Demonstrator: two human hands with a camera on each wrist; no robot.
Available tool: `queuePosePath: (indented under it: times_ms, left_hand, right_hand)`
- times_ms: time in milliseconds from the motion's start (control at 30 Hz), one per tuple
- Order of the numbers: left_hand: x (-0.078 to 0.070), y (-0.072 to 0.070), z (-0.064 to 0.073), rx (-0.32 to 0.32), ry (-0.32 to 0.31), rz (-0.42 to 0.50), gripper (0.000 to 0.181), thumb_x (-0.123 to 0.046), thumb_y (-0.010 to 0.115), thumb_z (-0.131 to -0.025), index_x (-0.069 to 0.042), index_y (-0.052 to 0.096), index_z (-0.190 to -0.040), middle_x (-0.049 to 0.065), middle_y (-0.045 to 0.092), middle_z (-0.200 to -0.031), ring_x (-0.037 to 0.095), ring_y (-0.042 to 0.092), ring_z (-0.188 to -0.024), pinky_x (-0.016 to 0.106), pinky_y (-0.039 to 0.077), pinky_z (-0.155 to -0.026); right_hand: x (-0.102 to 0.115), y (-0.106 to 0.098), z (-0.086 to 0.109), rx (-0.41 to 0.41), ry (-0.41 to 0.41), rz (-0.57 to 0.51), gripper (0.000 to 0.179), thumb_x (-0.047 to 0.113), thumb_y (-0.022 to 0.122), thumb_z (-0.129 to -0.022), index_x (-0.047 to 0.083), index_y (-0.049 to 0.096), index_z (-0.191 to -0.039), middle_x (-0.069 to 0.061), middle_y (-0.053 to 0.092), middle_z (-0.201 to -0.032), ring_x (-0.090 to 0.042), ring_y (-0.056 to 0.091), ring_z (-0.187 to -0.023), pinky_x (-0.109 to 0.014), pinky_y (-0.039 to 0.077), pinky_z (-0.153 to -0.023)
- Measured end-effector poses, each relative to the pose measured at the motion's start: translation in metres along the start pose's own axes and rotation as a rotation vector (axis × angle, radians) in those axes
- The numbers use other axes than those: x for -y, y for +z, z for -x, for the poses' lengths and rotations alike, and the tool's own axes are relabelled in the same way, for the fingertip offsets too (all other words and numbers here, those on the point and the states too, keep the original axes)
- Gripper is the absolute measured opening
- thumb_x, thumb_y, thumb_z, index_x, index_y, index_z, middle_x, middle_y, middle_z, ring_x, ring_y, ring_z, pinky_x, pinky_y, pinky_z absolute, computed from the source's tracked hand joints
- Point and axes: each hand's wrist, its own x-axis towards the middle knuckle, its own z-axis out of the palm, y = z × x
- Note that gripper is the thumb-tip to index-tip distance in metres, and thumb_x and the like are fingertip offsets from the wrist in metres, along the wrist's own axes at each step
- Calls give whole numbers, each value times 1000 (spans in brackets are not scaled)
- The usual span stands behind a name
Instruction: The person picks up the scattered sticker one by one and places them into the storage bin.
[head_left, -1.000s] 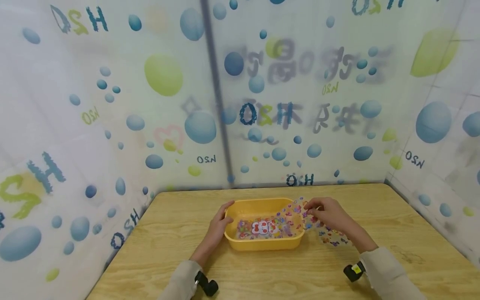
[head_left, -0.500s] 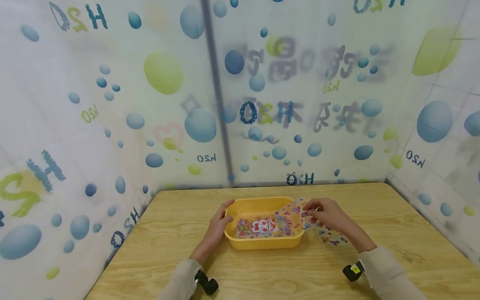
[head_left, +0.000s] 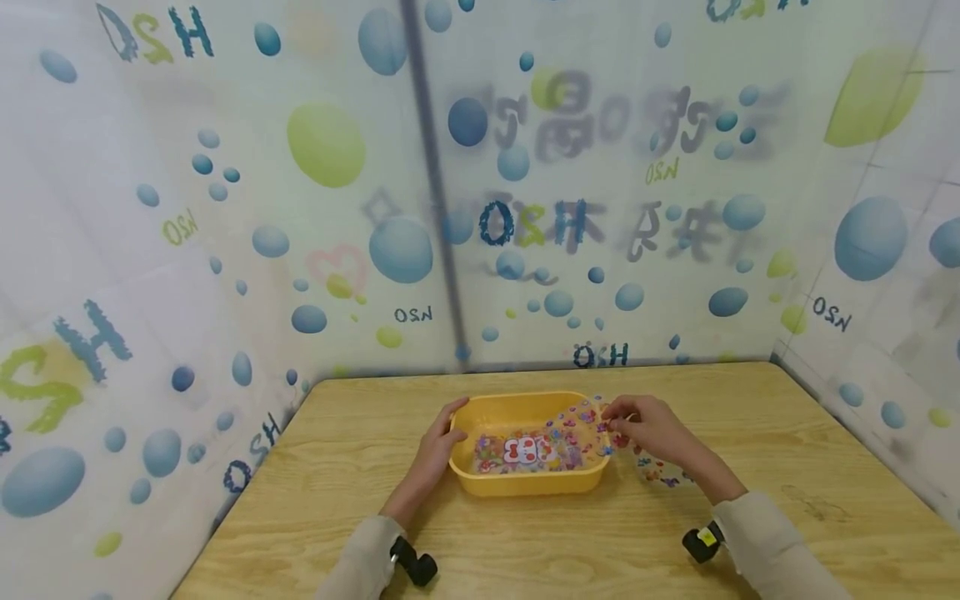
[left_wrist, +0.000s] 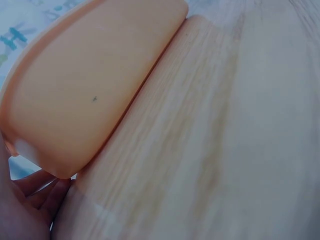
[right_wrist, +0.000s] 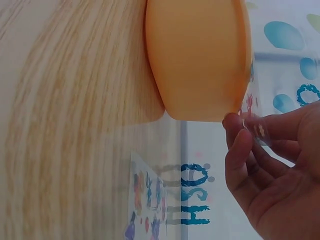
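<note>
A yellow plastic basin [head_left: 528,485] stands on the table in the head view. My left hand [head_left: 432,448] grips its left end, thumb over the rim; in the left wrist view the fingers [left_wrist: 55,192] curl against the basin's outside. With thumb and fingertips my right hand [head_left: 651,427] pinches a clear sticker sheet [head_left: 573,421] dotted with small colourful figures. That sheet slopes over the right rim into the basin. Inside lies a colourful sticker sheet with a white rabbit figure [head_left: 520,451]. The right wrist view shows the pinched sheet [right_wrist: 251,102] close by the basin's rim.
Another clear sticker sheet [head_left: 660,473] lies on the wooden table [head_left: 555,550] under my right wrist, partly hidden by it. Behind and beside the table hang pale curtains [head_left: 360,350] printed with blue and green drops and letters.
My right hand has shifted slightly left, and the pinched sheet reaches further over the basin. The left hand keeps its hold on the basin's left end.
</note>
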Motion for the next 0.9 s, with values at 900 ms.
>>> queuePosePath:
  times_ms: [900]
  left_hand:
    - [-1,1,-1,-2,-27,2,57,-10,48,-99,-23,48,-155,15,43,-163,39,47,-145,58,40,-117]
  right_hand:
    - [9,-7,2,-63,43,5,21,6,57,-102,0,71,-116,-16,74,-107,-34,63,-70,-41,59,-58]
